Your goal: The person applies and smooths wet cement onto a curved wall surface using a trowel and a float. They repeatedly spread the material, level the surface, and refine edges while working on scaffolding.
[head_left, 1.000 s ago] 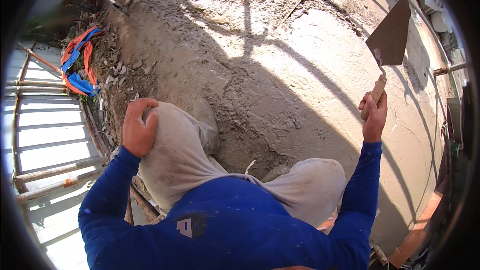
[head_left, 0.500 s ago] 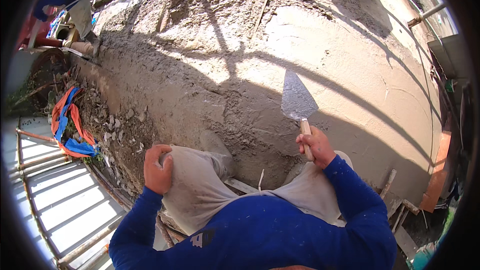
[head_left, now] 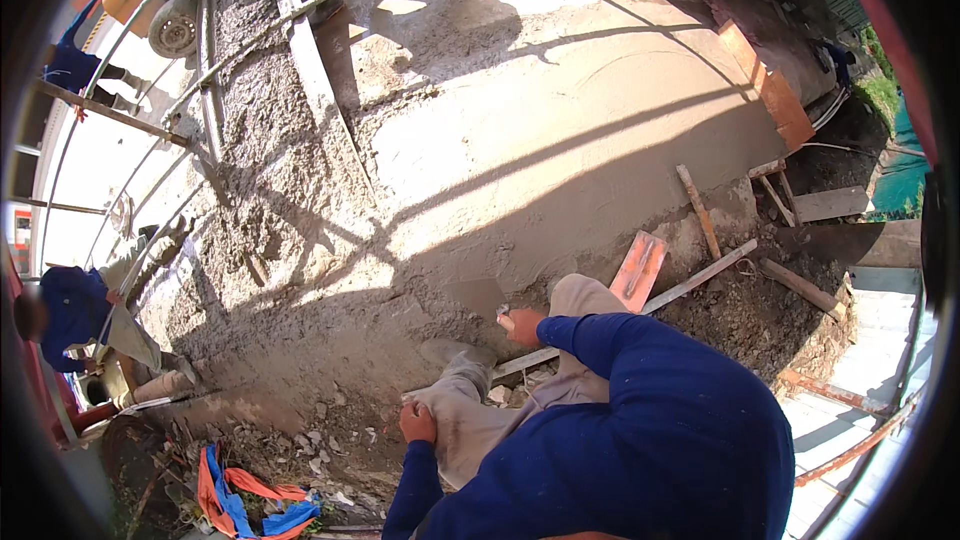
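My right hand (head_left: pixel 522 327) is closed around the wooden handle of a pointed trowel, just in front of my right knee. The trowel's grey blade (head_left: pixel 478 294) reaches out low over the shaded wet concrete (head_left: pixel 540 230); whether it touches the surface is hard to tell. My left hand (head_left: pixel 418 422) rests on my left knee, fingers bent over the trouser cloth and holding nothing. Beside my right knee lies a flat rectangular reddish-orange float or board (head_left: pixel 639 271). A boot (head_left: pixel 460 355) stands on the concrete between the hands.
Rough concrete (head_left: pixel 265 130) spreads at the far left, with a long straight board (head_left: pixel 318 80) across it. Co-workers (head_left: pixel 75 310) are at the left and far edges. Timber pieces (head_left: pixel 700 210) and orange panels (head_left: pixel 765 85) line the right. Rubble and blue-orange cloth (head_left: pixel 250 505) lie lower left.
My view has swung to the right. The trowel, upright with its blade pointing away before, is now lower and tipped toward the concrete. My left hand stays on the knee.
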### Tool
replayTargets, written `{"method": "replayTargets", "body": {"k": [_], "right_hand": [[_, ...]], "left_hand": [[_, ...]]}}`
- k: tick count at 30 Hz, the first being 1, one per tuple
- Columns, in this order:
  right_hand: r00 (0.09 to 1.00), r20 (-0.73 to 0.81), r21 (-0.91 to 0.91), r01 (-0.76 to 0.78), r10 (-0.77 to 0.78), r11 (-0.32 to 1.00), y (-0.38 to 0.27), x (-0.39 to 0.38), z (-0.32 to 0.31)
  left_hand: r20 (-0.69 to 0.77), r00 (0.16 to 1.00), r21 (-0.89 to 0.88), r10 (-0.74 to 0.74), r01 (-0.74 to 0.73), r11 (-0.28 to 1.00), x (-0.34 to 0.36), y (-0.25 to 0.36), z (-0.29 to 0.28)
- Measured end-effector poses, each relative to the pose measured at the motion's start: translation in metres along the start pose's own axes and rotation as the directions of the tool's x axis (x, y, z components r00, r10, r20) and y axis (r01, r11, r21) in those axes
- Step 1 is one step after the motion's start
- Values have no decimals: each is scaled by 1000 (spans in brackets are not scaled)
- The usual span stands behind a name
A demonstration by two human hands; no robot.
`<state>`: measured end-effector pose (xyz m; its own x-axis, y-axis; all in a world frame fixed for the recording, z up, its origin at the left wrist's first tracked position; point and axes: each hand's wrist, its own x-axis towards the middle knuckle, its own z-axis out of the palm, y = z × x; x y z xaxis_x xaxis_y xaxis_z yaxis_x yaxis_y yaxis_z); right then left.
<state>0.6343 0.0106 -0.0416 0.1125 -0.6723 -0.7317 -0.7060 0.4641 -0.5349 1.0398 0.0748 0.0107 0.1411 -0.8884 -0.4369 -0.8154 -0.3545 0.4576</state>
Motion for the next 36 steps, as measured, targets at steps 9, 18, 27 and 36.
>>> {"method": "replayTargets", "body": {"k": [9, 18, 27, 36], "right_hand": [[982, 80, -135, 182, -172, 974, -114, -106, -101], [966, -237, 2, -101, 99, 995, -151, -130, -179], [901, -351, 201, -193, 255, 960, -170, -202, -180], [935, -311, 177, -116, 168, 977, -173, -203, -162]], "left_hand": [[384, 923, -502, -18, 225, 835, -43, 32, -95], [455, 870, -564, -191, 447, 694, -36, -6, -201], [539, 834, -680, -114, 512, 525, 78, -142, -308], [222, 972, -663, -75, 207, 719, 90, 2, -368]]}}
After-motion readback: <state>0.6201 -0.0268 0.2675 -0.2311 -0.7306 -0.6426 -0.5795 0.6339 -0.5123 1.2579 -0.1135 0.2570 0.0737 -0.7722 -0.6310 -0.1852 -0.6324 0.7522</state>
